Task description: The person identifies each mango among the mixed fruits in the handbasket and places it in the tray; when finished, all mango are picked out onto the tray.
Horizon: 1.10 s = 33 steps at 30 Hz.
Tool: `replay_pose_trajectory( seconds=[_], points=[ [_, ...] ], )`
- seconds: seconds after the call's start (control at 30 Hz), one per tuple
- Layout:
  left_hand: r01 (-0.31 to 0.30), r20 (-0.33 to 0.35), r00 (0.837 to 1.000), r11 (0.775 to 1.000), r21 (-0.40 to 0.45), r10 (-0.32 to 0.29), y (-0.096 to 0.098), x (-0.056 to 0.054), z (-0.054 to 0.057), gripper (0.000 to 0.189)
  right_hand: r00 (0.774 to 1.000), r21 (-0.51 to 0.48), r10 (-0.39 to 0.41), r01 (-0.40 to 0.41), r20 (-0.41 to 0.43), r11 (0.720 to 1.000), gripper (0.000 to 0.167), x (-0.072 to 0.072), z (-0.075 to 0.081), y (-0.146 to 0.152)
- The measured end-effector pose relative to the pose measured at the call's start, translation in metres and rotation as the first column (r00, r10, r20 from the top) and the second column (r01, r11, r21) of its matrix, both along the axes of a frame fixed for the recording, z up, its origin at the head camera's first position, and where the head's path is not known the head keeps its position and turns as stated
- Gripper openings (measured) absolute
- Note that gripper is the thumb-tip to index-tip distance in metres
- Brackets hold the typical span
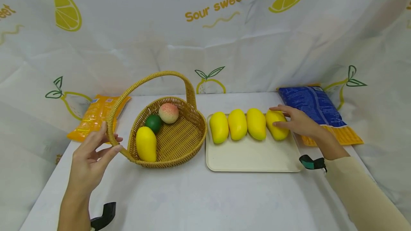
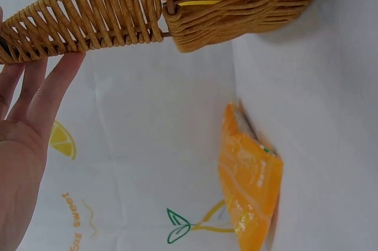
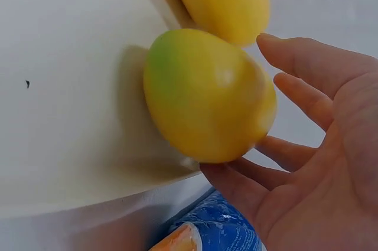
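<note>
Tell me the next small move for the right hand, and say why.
I'd probably close the right hand gently on the rightmost mango: its digits are spread about that fruit without visibly wrapping it. The mango is at the end of the row on the tray, while the left hand holds the basket handle.

Fingers [image 3: 304, 59] spread beside a yellow-green mango [image 3: 204, 94], apparently touching its lower edge.

The mangoes [image 1: 237, 124] are yellow, the tray [image 1: 250, 156] cream, the basket [image 1: 180, 137] golden-brown.
</note>
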State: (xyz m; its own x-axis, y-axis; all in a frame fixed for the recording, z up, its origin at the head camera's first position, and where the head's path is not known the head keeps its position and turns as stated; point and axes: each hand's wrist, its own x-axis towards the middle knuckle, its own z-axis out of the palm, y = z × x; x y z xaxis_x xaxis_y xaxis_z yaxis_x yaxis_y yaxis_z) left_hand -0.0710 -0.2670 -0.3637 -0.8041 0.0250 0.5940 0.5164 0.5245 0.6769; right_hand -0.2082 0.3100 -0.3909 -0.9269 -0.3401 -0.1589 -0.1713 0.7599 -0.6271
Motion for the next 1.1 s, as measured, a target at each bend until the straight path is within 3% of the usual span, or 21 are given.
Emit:
replay_pose_trajectory(
  seconds=[0.5,0.83,1.1],
  points=[
    [0.008,-0.004,1.0,1.0,0.01,-0.008,0.0,0.0,0.002,0.081,0.999,0.04,-0.037,0.037,0.02,0.999,0.069,0.001,0.005,0.002],
    [0.009,0.016,1.0,1.0,0.022,-0.01,0.002,0.002,0.002,0.08,0.999,0.036,-0.034,0.036,-0.042,0.999,0.074,0.003,0.013,-0.003],
    [0.005,0.012,1.0,1.0,0.01,-0.005,0.001,0.002,0.002,0.081,0.999,0.039,-0.04,0.041,-0.037,0.998,0.083,0.004,0.022,-0.011]
  ],
)
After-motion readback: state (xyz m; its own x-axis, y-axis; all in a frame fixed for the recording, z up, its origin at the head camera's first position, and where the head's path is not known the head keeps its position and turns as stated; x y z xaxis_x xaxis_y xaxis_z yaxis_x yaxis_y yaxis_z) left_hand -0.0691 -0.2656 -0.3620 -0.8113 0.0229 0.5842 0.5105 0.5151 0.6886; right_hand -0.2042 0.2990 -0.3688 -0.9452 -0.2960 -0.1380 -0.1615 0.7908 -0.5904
